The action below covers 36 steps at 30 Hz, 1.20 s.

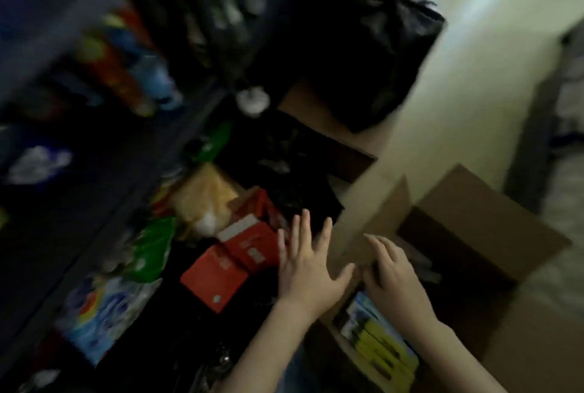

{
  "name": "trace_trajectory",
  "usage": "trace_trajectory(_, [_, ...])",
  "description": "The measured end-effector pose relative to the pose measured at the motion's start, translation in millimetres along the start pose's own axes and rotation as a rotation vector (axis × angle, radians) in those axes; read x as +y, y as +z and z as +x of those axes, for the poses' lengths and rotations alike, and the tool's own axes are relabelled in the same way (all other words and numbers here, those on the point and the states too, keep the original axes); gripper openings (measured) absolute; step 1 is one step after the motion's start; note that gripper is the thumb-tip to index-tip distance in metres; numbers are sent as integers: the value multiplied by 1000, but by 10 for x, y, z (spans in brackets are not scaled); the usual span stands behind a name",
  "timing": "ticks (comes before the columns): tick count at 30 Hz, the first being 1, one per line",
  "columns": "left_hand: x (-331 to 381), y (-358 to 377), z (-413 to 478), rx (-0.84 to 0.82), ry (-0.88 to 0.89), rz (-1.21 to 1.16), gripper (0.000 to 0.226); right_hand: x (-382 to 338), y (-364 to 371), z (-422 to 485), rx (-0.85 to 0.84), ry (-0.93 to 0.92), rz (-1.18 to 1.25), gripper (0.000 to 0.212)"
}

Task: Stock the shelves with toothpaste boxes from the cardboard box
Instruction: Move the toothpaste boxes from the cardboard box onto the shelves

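We are reaching with both hands spread and holding nothing: the left hand (pixel 308 261) is hovering flat, fingers splayed, and the right hand (pixel 395 269) is lying loosely open just beside it, its fingertips at the near flap of the cardboard box (pixel 480 234).

The box is sitting open under and beyond our right hand, its plain brown flaps folded out. Its inside is dark, and we cannot tell how much is left in it. Just below our right wrist, flat packs (pixel 384 342) with yellow and blue printing are showing; whether they are toothpaste is too blurred to say.

Just beyond our left fingertips, red boxes (pixel 235 253) are lying in a loose heap, rectangular, smooth card with white panels. They look like the toothpaste, judging by shape, though they are not yet lined up. Further left of that hand, green pouches (pixel 151 250) and other glossy, crinkled bags are filling the dark shelves (pixel 104 178).

So we judge the job to be partway through: some stock is out, and the next grab is not yet made.
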State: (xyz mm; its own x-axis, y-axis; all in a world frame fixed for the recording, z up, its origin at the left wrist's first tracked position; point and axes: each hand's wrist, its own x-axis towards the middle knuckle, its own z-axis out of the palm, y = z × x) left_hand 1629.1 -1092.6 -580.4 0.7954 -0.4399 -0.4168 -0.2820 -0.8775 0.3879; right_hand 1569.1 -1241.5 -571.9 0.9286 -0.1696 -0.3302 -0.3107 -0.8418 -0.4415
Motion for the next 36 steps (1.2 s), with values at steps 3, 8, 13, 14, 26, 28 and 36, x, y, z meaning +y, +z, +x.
trace_trajectory(3, [466, 649, 314, -174, 124, 84, 88, 815, 275, -162, -32, 258, 43, 55])
trace_trajectory(8, [1011, 1763, 682, -385, 312, 245, 93, 1991, 971, -496, -103, 582, 121, 59])
trace_trajectory(13, [1085, 2725, 1007, -545, 345, 463, 92, 2727, 1665, -699, -180, 823, 270, 62])
trace_trajectory(14, [1065, 2871, 1053, -575, 337, 511, 92, 2803, 1793, -698, -194, 841, 292, 63])
trace_trajectory(26, [631, 3810, 1114, -868, 266, 707, 125, 3377, 2846, -323, -301, 825, 249, 64])
trace_trajectory(28, [579, 3850, 1129, -916, 239, 606, 125, 3434, 2906, -257, -316, 780, 139, 61])
trace_trajectory(36, [450, 3799, 949, -1059, 122, 205, 91, 3487, 2852, -512, -414, 798, 161, 56])
